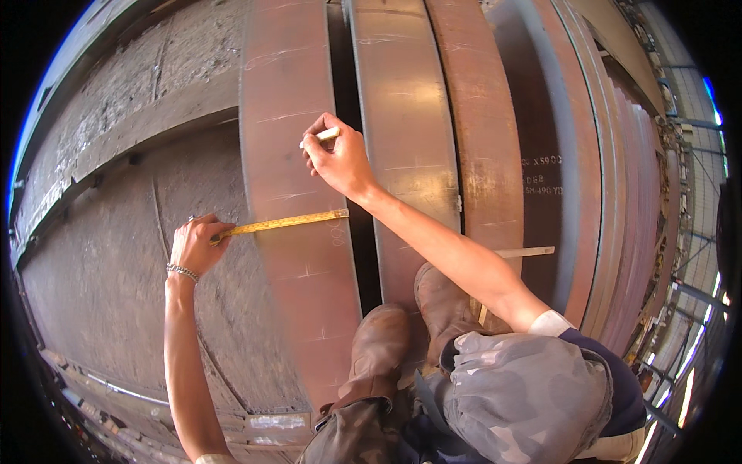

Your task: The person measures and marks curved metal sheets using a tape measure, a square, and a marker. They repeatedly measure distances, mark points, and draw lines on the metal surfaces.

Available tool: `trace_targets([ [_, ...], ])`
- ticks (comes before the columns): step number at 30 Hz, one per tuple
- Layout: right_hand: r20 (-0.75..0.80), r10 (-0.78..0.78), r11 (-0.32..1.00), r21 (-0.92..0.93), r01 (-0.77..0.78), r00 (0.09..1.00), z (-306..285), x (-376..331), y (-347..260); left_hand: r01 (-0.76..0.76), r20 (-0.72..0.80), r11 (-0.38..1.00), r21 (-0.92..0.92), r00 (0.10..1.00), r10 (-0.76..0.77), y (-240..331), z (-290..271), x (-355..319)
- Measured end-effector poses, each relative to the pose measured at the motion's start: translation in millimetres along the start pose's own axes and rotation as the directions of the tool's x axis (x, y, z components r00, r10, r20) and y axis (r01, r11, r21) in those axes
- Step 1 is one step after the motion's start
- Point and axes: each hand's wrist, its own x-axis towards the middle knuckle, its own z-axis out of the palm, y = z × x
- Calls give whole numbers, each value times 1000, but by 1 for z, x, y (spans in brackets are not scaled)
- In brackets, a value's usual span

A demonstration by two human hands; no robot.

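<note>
My left hand (199, 246), with a ring and a chain bracelet, is closed on the near end of a yellow tape measure (286, 222). Its blade lies across a rusty steel strip (287, 174), the tip at the strip's right edge. The tape's case is mostly hidden in my fingers. Above the same strip, my right hand (340, 161) pinches a short white stick of chalk (325, 136), apart from the metal as far as I can tell. Thin white cross marks and lines run along the strip.
Dark gaps separate this strip from a shinier steel strip (406, 100) and another brown strip (481, 116) rightward. Stacked curved-looking plates (618, 193) stand further right. A flat pale bar (527, 252) lies near my right forearm. My brown boots (380, 340) rest on the steel. A large dark plate (116, 255) spreads left.
</note>
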Motion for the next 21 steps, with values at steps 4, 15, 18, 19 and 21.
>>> trace_targets([
  [4,-33,22,998,66,-20,999,-15,5,-6,-4,-22,1000,17,1000,4,3,-4,16],
  [15,37,72,996,50,-74,997,-20,2,1,1,-15,1000,3,1000,-1,4,-10,31],
  [18,45,71,997,30,-72,996,-20,1,5,-14,-23,1000,18,1000,14,-2,-8,28],
  [19,50,81,996,29,-83,995,-19,1,6,-19,-26,1000,21,999,20,-4,-8,27],
  [21,55,115,993,23,-116,992,-19,1,7,-27,-30,999,21,999,28,-7,-7,27],
])
